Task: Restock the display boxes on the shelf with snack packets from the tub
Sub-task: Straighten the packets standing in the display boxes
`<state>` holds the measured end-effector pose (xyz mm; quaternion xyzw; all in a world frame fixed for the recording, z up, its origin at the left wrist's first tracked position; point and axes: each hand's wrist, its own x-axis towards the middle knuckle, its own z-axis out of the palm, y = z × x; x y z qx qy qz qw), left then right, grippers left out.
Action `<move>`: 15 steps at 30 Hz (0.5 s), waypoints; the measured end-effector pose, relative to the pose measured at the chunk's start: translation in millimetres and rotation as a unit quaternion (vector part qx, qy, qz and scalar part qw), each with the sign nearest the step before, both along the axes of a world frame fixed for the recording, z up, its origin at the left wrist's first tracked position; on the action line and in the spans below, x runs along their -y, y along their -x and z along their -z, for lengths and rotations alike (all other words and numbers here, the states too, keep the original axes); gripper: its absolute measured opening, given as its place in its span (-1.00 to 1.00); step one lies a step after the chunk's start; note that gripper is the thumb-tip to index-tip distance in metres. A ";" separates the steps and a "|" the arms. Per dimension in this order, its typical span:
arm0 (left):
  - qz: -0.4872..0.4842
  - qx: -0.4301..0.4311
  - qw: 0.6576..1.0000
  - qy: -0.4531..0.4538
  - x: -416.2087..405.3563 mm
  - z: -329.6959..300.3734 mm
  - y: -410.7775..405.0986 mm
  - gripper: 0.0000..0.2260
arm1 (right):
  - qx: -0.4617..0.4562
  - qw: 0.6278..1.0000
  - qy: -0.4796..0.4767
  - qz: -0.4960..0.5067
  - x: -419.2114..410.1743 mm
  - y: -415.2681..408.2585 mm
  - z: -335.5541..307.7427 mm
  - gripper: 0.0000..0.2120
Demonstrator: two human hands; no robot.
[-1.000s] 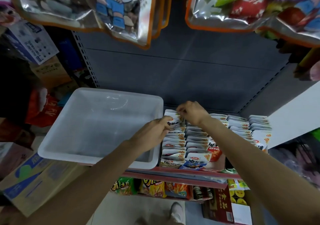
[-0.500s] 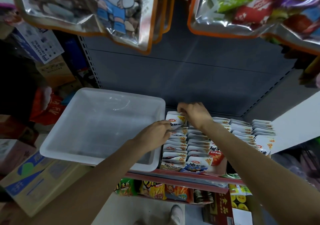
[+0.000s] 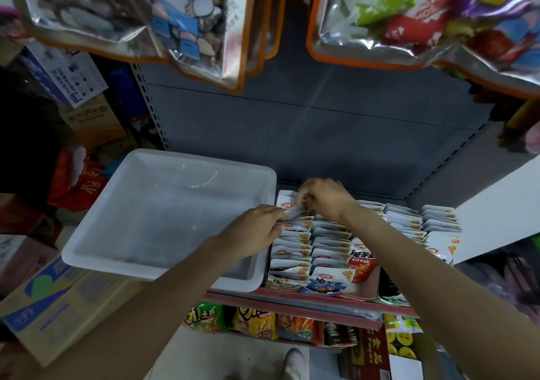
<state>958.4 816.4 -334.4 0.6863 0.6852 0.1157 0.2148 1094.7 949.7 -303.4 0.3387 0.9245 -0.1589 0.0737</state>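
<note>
At the back of the display box [image 3: 295,284], both hands pinch light, floppy snack packets [image 3: 287,204] by their top edges.

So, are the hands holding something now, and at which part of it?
Both hands pinch snack packets at the back of the left display box: the left hand and the right hand take them by their top edges. The tub is not held.

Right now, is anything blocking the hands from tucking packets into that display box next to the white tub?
Nothing visible does. The left hand and right hand are already on the back packets of the display box, beside the tub, which looks empty.
</note>
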 end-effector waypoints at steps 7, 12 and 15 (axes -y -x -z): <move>-0.025 0.000 1.000 0.008 -1.3 -2.9 -4.4 -0.57 | 0.036 0.998 -0.054 -0.017 2.1 5.4 11.7 -0.68; -0.027 -0.065 0.997 0.041 -15.0 -4.2 -9.7 -0.46 | 0.034 0.999 0.004 -0.020 1.1 2.5 9.2 -0.70; -0.022 -0.090 0.995 0.031 -17.2 -5.6 -8.1 -0.54 | 0.029 0.999 0.014 -0.024 0.1 0.3 6.0 -0.68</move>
